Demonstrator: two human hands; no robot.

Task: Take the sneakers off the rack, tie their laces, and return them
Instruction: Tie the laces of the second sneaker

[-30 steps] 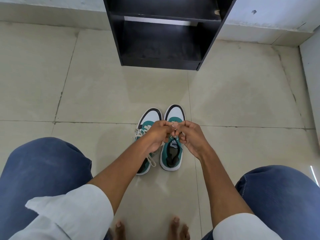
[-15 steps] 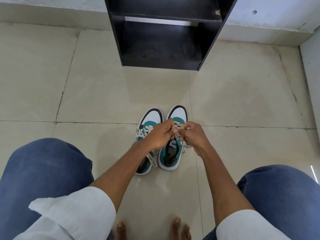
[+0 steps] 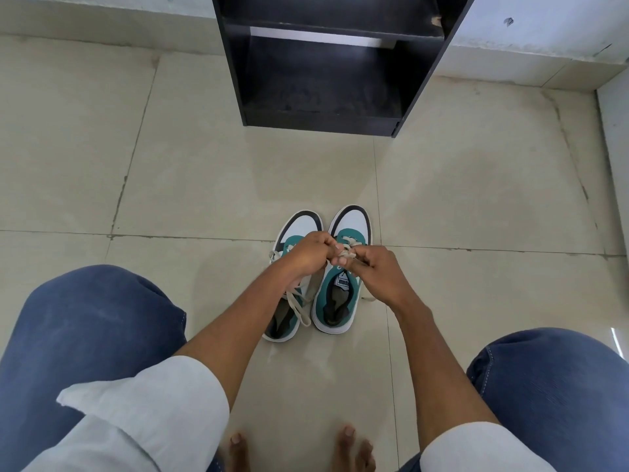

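Observation:
Two teal, white and black sneakers stand side by side on the floor tiles, toes pointing away from me. Over the right sneaker (image 3: 340, 301) both hands meet. My left hand (image 3: 311, 253) and my right hand (image 3: 377, 270) each pinch its cream laces (image 3: 348, 248) above the tongue. The left sneaker (image 3: 289, 315) is partly hidden under my left forearm, and its loose laces (image 3: 299, 306) trail across its opening. The black shoe rack (image 3: 323, 63) stands against the wall beyond, its lower shelf bare.
My knees in blue jeans (image 3: 88, 335) flank the sneakers on both sides, and my bare toes (image 3: 350, 444) show at the bottom edge. A raised white ledge (image 3: 612, 148) runs along the right side. Beige floor tiles (image 3: 170, 165) lie between the sneakers and the rack.
The hands stay on the right sneaker's laces; the fingers have shifted slightly, the right hand drawing back a little toward me. The sneakers keep their place.

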